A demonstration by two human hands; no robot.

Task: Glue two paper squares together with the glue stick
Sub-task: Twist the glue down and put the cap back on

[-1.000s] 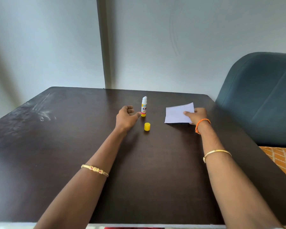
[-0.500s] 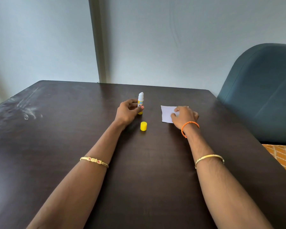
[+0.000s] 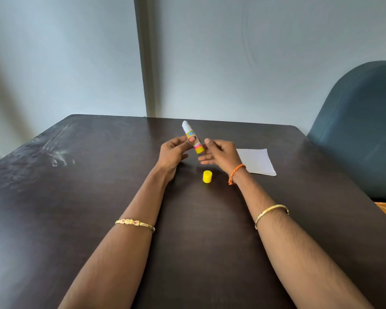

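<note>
Both hands are now lifted over the counter (image 3: 210, 230): left hand (image 3: 173, 152) pinches the uncapped glue stick (image 3: 193, 139), raised off the surface; right hand (image 3: 218, 153), fingers loose, has left the paper squares (image 3: 257, 161) at 2 o'clock. Yellow cap (image 3: 207, 176) stands nearest. Gluing probably starts next.

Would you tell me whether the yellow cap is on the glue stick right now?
No, the yellow cap stands on the table, apart from the glue stick, which the left hand holds up with its white tip bare.
</note>
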